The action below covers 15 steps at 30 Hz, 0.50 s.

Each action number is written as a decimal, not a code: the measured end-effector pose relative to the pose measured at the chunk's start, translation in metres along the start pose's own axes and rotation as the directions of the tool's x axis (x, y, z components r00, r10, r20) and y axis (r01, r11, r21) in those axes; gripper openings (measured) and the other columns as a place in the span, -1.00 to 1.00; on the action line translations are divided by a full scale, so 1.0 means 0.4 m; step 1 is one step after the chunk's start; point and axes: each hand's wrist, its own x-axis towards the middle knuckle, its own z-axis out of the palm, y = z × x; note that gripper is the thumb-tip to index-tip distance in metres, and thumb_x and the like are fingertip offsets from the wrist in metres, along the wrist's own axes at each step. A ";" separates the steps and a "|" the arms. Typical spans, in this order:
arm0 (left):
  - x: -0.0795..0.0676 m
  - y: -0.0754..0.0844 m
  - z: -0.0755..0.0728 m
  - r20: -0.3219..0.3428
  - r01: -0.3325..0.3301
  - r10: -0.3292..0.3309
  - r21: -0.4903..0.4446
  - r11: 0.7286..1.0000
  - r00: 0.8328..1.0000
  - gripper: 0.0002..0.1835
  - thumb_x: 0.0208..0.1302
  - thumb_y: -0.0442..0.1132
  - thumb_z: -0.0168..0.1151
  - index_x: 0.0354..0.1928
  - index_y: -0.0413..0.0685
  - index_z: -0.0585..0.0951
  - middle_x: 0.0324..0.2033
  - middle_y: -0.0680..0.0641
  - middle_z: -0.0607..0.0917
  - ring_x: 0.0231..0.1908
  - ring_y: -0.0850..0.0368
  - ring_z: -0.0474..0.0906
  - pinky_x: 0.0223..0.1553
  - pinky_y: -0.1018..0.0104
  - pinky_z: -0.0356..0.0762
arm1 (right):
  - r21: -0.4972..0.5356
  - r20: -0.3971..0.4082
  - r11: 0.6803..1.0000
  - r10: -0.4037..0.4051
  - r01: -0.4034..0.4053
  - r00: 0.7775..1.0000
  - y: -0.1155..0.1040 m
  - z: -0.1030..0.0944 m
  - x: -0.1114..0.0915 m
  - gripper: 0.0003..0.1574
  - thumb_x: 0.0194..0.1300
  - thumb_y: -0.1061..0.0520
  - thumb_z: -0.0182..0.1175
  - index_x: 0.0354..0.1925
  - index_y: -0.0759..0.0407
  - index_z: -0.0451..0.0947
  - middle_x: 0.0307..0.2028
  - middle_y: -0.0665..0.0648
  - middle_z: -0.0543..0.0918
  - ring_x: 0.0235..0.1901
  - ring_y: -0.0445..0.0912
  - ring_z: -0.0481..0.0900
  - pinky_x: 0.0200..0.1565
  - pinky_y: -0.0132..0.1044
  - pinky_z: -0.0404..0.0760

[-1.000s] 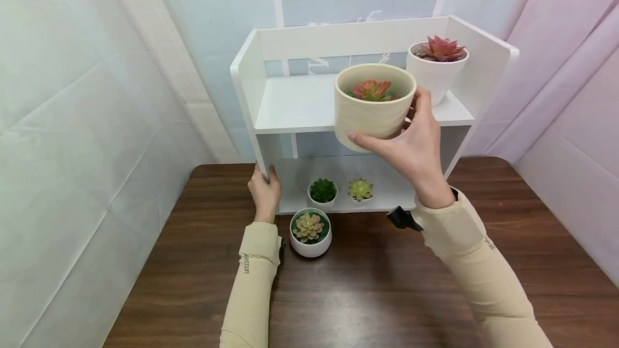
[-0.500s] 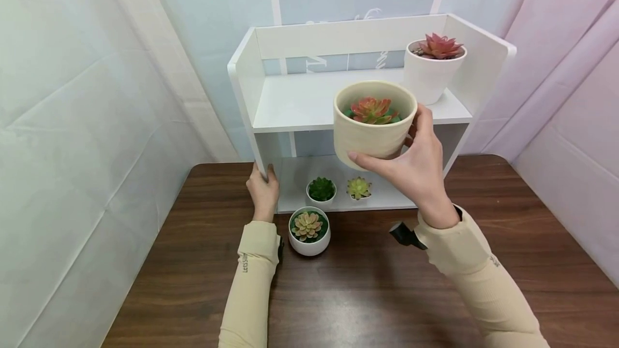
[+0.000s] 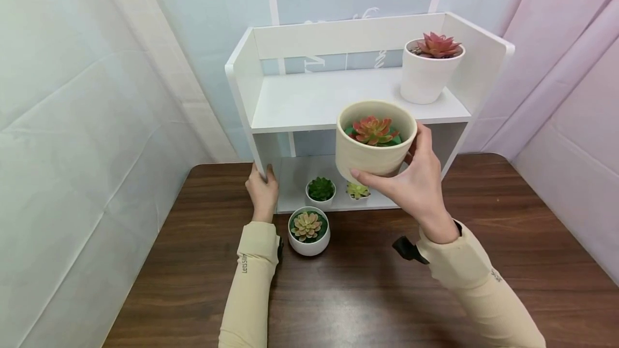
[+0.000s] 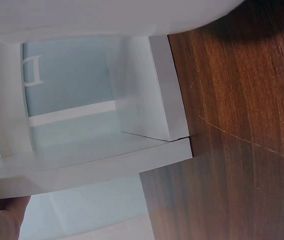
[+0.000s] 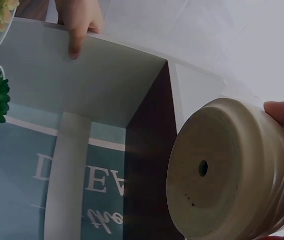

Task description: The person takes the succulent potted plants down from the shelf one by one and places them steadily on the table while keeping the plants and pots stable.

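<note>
My right hand (image 3: 419,181) grips a cream ceramic pot (image 3: 372,157) by its right side, holding it in the air before the shelf. A red-tipped succulent (image 3: 373,131) grows inside it. In the right wrist view the pot's underside (image 5: 202,175) shows a drain hole. With fingers and thumb, my left hand (image 3: 263,193) holds the lower left side panel of the white two-tier shelf (image 3: 309,98). In the left wrist view only part of that hand (image 4: 1,220) appears, on the panel's edge.
On the upper tier's right stands a white pot (image 3: 425,79) with a pink succulent. A dark green succulent (image 3: 321,189) and a yellow-green one (image 3: 358,190), partly hidden, sit on the lower tier. A round white pot (image 3: 309,246) stands in front on the wooden table (image 3: 348,294).
My right hand has lowered the cream pot from the upper tier's height to just above the lower tier. My left hand stays on the side panel.
</note>
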 end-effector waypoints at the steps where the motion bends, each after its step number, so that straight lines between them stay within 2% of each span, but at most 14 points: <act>1: 0.000 0.000 0.000 0.000 0.003 -0.003 0.002 1.000 1.000 -0.66 0.38 -0.33 0.08 0.14 -0.34 0.50 -0.01 -0.39 0.63 -0.02 -0.31 0.60 -0.06 -0.18 0.55 | -0.002 0.002 1.000 0.005 -0.005 1.000 0.003 0.000 -0.002 0.26 -0.38 0.11 0.65 0.29 0.10 0.20 0.11 -0.02 0.50 0.03 -0.26 0.45 -0.03 -0.44 0.47; 7: -0.002 0.001 -0.001 -0.001 0.014 -0.014 0.000 1.000 1.000 -0.65 0.38 -0.32 0.08 0.14 -0.34 0.50 -0.01 -0.40 0.63 0.00 -0.30 0.59 -0.04 -0.18 0.54 | -0.029 0.023 0.999 0.033 -0.033 0.999 0.021 0.004 -0.018 0.26 -0.37 0.10 0.66 0.28 0.13 0.19 0.11 0.00 0.49 0.03 -0.22 0.46 -0.01 -0.43 0.47; 13: -0.002 -0.001 0.000 0.004 0.015 -0.015 0.004 1.000 1.000 -0.66 0.39 -0.31 0.08 0.14 -0.33 0.50 -0.02 -0.40 0.63 -0.01 -0.31 0.59 -0.05 -0.18 0.55 | -0.025 0.046 0.999 0.048 -0.047 0.998 0.039 0.013 -0.033 0.29 -0.39 0.11 0.66 0.28 0.17 0.16 0.12 0.03 0.48 0.05 -0.19 0.45 0.01 -0.17 0.51; 15: -0.002 -0.003 0.001 0.005 0.014 -0.014 0.006 1.000 1.000 -0.66 0.39 -0.31 0.08 0.14 -0.33 0.50 -0.02 -0.40 0.63 -0.01 -0.31 0.59 -0.06 -0.18 0.55 | -0.027 0.051 0.998 0.055 -0.054 0.997 0.044 0.015 -0.038 0.30 -0.40 0.11 0.66 0.28 0.19 0.16 0.13 0.04 0.47 0.05 -0.19 0.45 0.00 -0.14 0.51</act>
